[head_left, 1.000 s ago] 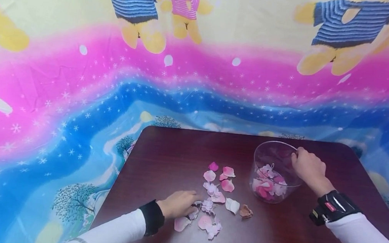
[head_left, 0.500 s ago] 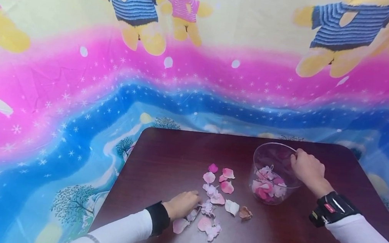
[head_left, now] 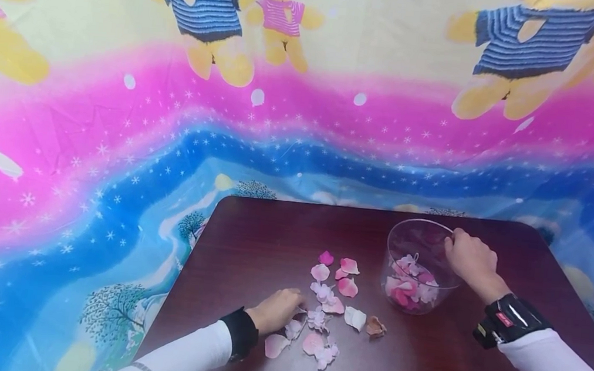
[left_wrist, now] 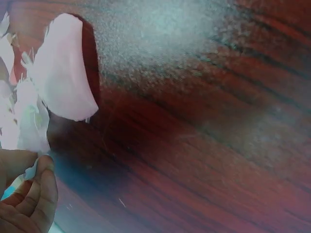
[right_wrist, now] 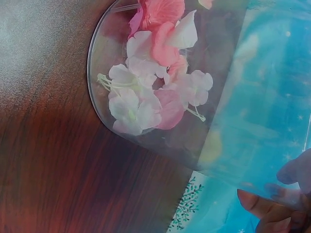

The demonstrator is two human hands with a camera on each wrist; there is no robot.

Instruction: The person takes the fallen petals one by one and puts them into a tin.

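Note:
At the left of the scattered artificial petals, my left hand (head_left: 276,311) is low over the table, its fingertips among pale flowers. In the left wrist view its thumb and finger pinch the edge of a small whitish flower bit (left_wrist: 31,171); the rest of that piece is hard to make out. A large pale pink petal (left_wrist: 65,68) lies just beyond. My right hand (head_left: 473,257) grips the rim of a clear plastic bucket (head_left: 421,221) standing on the table at the right. Inside, pink and white flowers (right_wrist: 133,109) cover the bottom.
Several petals and blossoms lie mid-table, including a magenta petal (head_left: 326,257), a white petal (head_left: 355,318) and a brown dried-looking petal (head_left: 376,328). The dark wooden table (head_left: 266,230) meets a colourful printed cloth (head_left: 303,115) behind it.
My left hand has shifted slightly right and up, uncovering more of the pale flower beside it. The right hand and the bucket have stayed in place.

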